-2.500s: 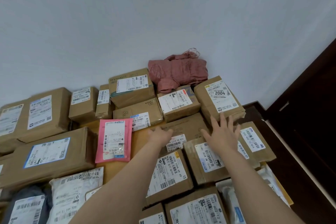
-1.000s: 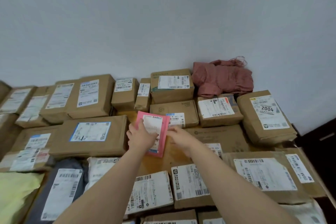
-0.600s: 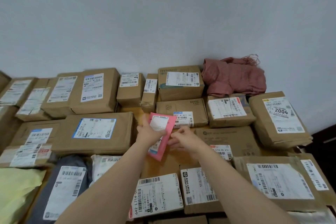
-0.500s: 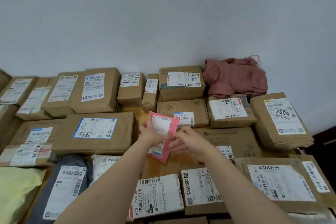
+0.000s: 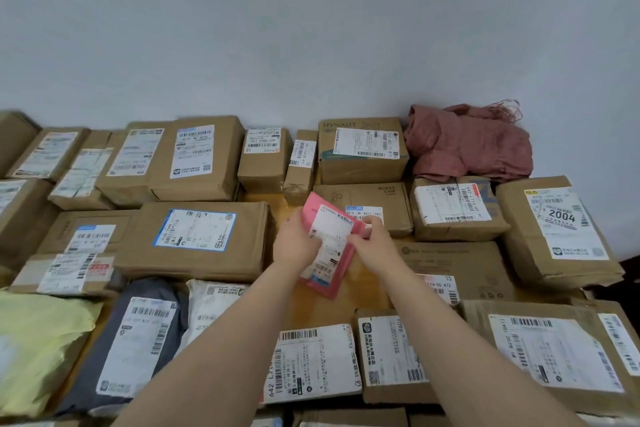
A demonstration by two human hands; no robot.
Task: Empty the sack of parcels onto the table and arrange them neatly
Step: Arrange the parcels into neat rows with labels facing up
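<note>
The table (image 5: pixel 356 305) was almost wholly covered with parcels, with only a strip of bare wood showing at its middle. The large brown parcel (image 5: pixel 204 239) lay along the left of that strip and a flat brown box (image 5: pixel 460 267) along its right, so the gap was tight. A reddish cloth bundle (image 5: pixel 467 146), probably the emptied sack, sat on boxes by the wall.

The pink parcel (image 5: pixel 329 253) was raised and tilted over the gap, touching no other parcel. The left hand (image 5: pixel 294 243) gripped its left edge and the right hand (image 5: pixel 372 243) pinched its right edge.

The pink parcel looked thin and limp, and held by its edges it could sag or slip free. Lowered crooked, it would likely ride up on a neighbour and spoil the rows. A careless wrist might also tip the narrow box (image 5: pixel 300 166) just behind.
</note>
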